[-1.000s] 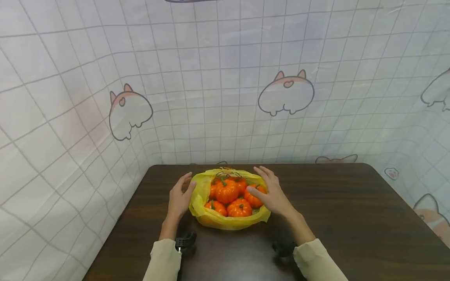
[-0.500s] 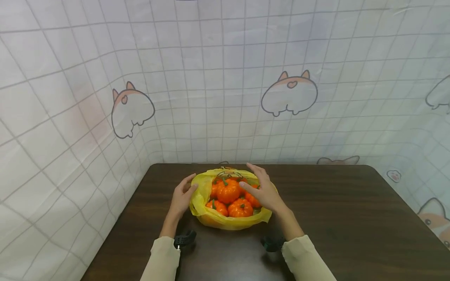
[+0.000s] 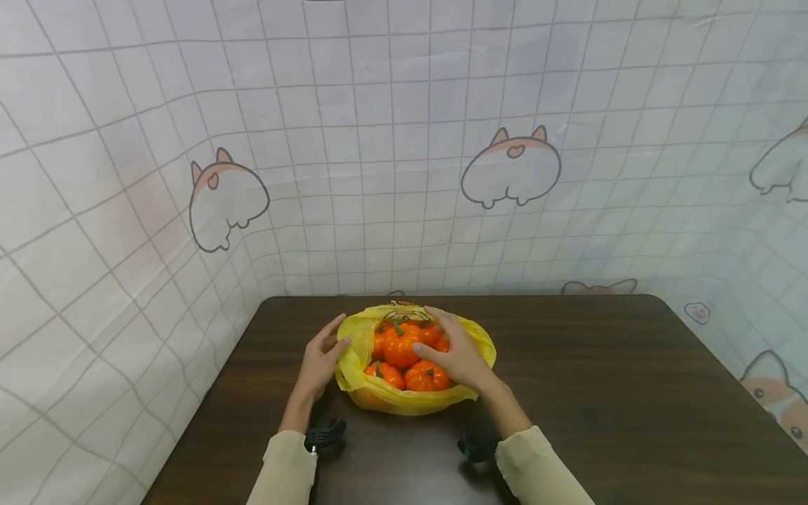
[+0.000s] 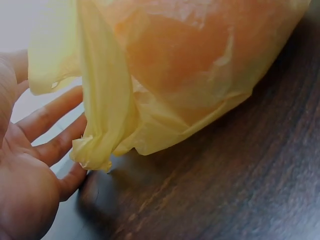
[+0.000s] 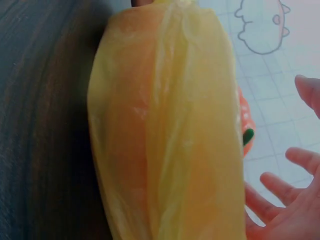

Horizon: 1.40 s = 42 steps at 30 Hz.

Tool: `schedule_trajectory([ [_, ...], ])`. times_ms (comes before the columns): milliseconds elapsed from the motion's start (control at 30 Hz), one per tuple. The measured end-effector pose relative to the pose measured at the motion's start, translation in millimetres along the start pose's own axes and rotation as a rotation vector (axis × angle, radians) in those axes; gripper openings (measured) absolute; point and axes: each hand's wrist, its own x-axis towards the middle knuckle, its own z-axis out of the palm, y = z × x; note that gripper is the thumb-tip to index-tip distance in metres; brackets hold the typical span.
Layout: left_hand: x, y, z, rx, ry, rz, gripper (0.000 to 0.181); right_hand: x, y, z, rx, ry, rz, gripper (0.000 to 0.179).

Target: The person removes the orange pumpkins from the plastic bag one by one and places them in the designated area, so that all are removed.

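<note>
An open yellow plastic bag holds several small orange pumpkins with green stems. My left hand is at the bag's left side, fingers spread and lightly bent along it. In the left wrist view its fingers reach behind a gathered, knotted corner of the yellow bag. My right hand hovers over the right part of the bag's mouth, fingers extended, hiding some of the pumpkins. In the right wrist view the right hand has its fingers spread above the bag's rim, where one orange pumpkin peeks out.
The bag stands on a dark brown wooden table. Behind and left of it hangs a white grid-patterned cloth with cartoon animals. Each wrist carries a black camera, such as the left wrist's camera.
My right hand has moved left, from the bag's right edge to over its mouth, above the pumpkins. My left hand stays at the bag's left side. The head view shifts slightly.
</note>
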Motion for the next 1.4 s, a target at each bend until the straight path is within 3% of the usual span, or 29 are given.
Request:
schedule_trajectory([
  [267,-0.1,-4.0,-4.0,-0.028,-0.044,-0.01,0.053,-0.7,2.8,12.4,0.001,-0.032,0.002,0.081],
  [767,0.0,-8.5,-4.9,-0.059,-0.109,-0.057,0.055,0.2,8.6,28.3,-0.06,-0.014,-0.002,0.08],
  [1033,-0.7,-10.7,-3.4,-0.072,-0.112,-0.068,0.058,0.4,12.9,36.8,-0.155,-0.002,0.032,0.077],
  [1400,-1.9,-12.2,-0.9,-0.082,-0.118,-0.052,0.06,-0.6,10.4,41.2,-0.135,0.051,0.032,0.071],
])
